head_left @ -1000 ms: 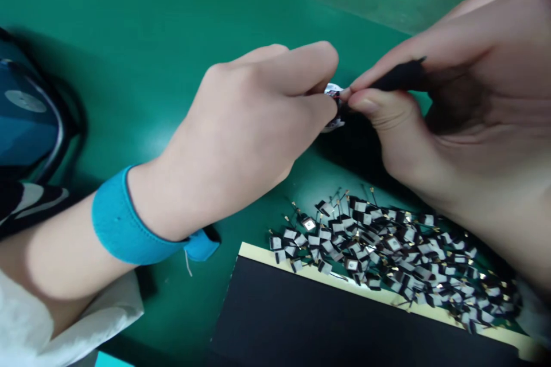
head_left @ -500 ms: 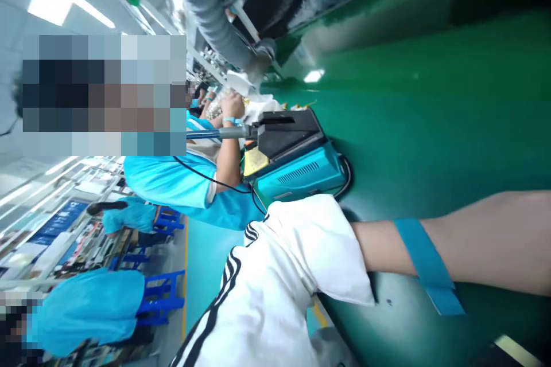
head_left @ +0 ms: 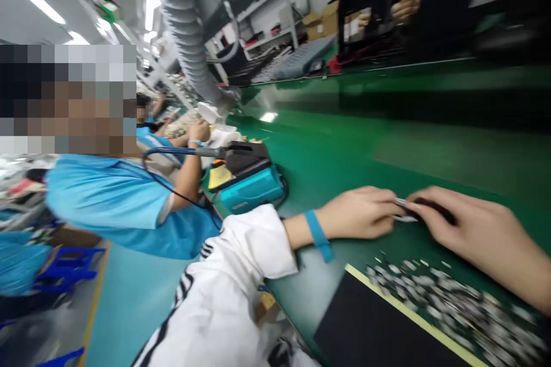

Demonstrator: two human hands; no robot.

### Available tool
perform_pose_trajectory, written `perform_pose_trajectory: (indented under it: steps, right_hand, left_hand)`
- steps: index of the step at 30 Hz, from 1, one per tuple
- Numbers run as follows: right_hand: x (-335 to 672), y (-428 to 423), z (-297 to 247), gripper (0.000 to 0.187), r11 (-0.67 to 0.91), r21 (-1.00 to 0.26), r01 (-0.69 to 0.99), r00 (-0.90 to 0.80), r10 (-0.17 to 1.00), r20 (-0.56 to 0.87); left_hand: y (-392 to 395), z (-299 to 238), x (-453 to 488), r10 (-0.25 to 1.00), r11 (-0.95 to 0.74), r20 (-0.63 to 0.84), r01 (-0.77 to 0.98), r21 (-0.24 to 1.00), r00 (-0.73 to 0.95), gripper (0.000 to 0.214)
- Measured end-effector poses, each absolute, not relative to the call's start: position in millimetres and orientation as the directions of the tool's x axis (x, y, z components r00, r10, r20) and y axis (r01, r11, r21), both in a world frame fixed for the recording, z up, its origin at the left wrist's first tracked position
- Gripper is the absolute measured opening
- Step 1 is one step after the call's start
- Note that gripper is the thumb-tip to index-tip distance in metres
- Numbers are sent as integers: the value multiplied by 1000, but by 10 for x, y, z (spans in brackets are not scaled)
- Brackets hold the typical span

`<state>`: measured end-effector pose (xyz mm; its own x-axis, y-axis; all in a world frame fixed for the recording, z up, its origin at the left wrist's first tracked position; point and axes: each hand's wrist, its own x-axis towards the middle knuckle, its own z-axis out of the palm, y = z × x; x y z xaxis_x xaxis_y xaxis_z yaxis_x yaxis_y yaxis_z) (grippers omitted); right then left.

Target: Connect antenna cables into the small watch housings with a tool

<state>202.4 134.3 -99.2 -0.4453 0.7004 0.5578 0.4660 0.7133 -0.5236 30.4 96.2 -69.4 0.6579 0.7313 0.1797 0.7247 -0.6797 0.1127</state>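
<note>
My left hand, with a blue wrist strap and a white sleeve, reaches in over the green table. Its fingertips are pinched on a small silvery piece, whose exact kind I cannot make out. Opposite it, my right hand is closed around a slim dark-handled tool. The tool's front end meets the silvery piece between the two hands. Below them lies a loose pile of small grey-white parts, beside a black board with a pale yellow edge.
A teal and black machine stands on the green table to the left. A co-worker in a blue shirt sits past it. A grey ribbed duct hangs above. Cardboard boxes and shelves stand behind.
The view has swung right and levelled. Both my hands and the pile of parts are now in sight; earlier only my left forearm and strap showed.
</note>
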Motion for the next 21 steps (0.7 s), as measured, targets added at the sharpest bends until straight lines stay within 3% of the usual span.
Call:
perform_pose_trajectory:
  steps: [2,5,6,7,14,21]
  right_hand:
    - [2011,1321,-870,20,611,-696,378,-415,784,462]
    - [2021,1316,-859,13,522,-772,363,-349,844,407]
    - [2028,1319,-875,11,464,-857,224,-311,868,388]
    - [2035,1323,-890,12,449,-872,195,-290,875,386]
    - [2057,1326,-904,7,474,-868,146,-245,868,433]
    - [2064,1303,-862,7,626,-743,239,-331,771,543]
  left_hand:
    - [959,-711,292,754,-654,245,731,193,610,21]
    - [977,-743,268,740,-670,324,686,283,589,18]
    - [987,-750,259,735,-676,338,672,301,588,18]
    - [994,-755,252,730,-682,346,659,317,589,17]
    - [985,-750,244,741,-671,348,657,343,575,16]
    - [989,-733,242,768,-640,308,675,366,561,16]
